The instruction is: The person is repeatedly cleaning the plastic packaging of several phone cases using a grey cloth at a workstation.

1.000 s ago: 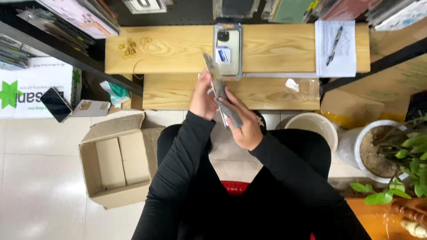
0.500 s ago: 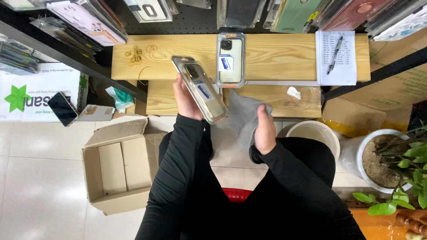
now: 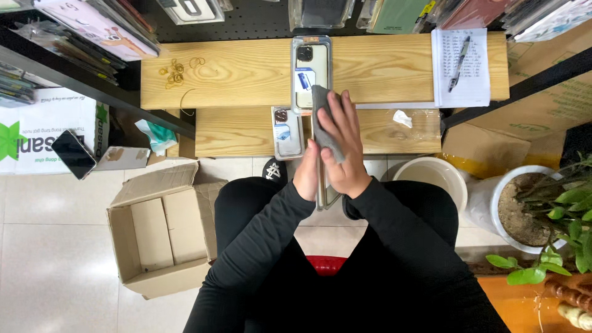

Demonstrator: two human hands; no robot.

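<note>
My left hand (image 3: 306,177) grips a clear phone-case package (image 3: 321,192), held edge-on over my lap. My right hand (image 3: 341,147) presses a grey cloth (image 3: 320,121) flat against that package's side, fingers spread. On the upper wooden shelf (image 3: 234,74), just beyond my fingers, lies another clear package holding a pale phone case (image 3: 310,73). A smaller packaged case (image 3: 287,132) lies on the lower wooden shelf (image 3: 234,132), left of my hands.
An open cardboard box (image 3: 161,229) stands on the tiled floor at my left. A white bucket (image 3: 431,177) and a potted plant (image 3: 530,209) stand at my right. Rubber bands (image 3: 175,71), a notepad with a pen (image 3: 460,68) and crumpled plastic wrap (image 3: 401,120) lie on the shelves. A dark phone (image 3: 74,154) lies far left.
My left hand has lowered the package and turned it from face-up to edge-on. My right hand, apart before, now presses the cloth against it.
</note>
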